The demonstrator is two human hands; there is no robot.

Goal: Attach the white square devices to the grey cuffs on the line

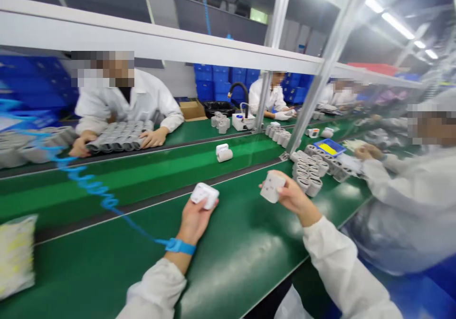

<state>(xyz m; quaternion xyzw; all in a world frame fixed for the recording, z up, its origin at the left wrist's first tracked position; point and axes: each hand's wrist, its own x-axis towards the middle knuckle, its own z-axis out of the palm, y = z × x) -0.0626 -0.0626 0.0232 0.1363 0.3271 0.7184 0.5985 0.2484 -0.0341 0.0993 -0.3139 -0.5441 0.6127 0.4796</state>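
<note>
My left hand [194, 219] is closed around a small white plastic part [204, 195] and rests on the green work surface [107, 262]. A blue wrist strap [180, 246] with a coiled blue cord [89, 186] sits on that wrist. My right hand [294, 198] grips a second white plastic part [272, 186], lifted a little above the surface. A cluster of similar white cylindrical parts [308, 171] stands just right of my right hand.
Two white parts [223, 152] lie on the green conveyor belt [160, 167]. A person opposite holds a tray of grey parts [119, 136]. Another person's sleeve [399, 190] is close on my right. A plastic bag [16, 255] lies at the left edge.
</note>
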